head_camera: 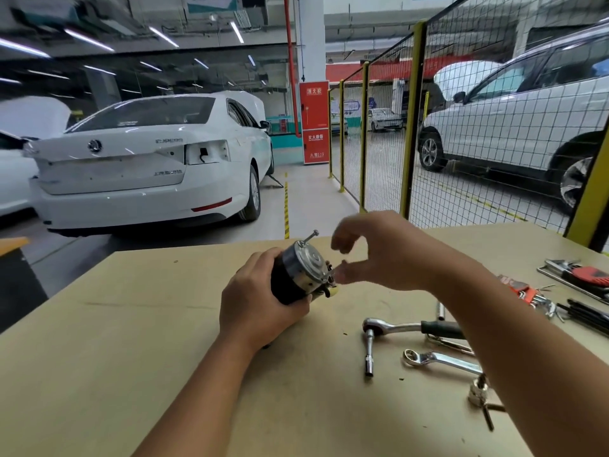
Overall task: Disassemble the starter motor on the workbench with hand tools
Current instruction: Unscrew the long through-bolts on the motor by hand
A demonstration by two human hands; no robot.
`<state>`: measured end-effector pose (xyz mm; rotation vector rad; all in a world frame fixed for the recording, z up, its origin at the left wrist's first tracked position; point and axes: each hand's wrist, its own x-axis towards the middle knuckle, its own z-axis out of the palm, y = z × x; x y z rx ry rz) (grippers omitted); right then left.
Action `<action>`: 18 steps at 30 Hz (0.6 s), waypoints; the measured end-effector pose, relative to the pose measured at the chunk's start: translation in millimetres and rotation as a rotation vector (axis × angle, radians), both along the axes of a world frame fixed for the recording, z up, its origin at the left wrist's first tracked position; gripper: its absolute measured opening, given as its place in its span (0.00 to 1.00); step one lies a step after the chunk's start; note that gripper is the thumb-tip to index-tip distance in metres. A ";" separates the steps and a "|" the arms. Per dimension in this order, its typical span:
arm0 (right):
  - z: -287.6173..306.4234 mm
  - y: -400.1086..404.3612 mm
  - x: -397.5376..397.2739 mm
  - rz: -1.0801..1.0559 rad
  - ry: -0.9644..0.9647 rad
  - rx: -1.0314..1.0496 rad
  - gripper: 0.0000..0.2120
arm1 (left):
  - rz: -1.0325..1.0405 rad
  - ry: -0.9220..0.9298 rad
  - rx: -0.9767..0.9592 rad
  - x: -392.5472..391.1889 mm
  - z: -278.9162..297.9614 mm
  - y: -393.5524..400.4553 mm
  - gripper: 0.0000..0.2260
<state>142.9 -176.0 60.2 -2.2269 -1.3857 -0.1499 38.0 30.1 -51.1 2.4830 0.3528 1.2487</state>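
Unbolting step: my left hand (260, 296) grips motor (295, 275), right hand (375, 255) curled at lower bolt (331, 274), pinch unclear; next I draw it straight out.

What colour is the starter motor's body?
The starter motor body is black, its end cap silver; head view.

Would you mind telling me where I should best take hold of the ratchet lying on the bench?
Grip the ratchet by its black handle, probably from above on the right side: it lies flat on the workbench, handle pointing right, and the socket extension juts from the head toward you.
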 end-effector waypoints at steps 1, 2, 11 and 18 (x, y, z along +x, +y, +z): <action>1.8 0.4 -2.5 -0.044 -0.039 -0.085 0.11 | -0.001 -0.002 0.000 0.2 -0.1 0.5 0.33; 2.3 3.2 -4.0 -0.093 -0.066 -0.177 0.15 | 0.000 -0.002 -0.001 0.7 -0.4 0.9 0.33; -0.6 0.3 -1.3 -0.049 -0.045 -0.058 0.13 | -0.023 0.008 -0.013 -0.1 0.4 1.0 0.33; 1.7 -2.3 4.7 -0.010 -0.037 -0.023 0.04 | -0.024 0.004 -0.019 0.4 1.0 0.3 0.34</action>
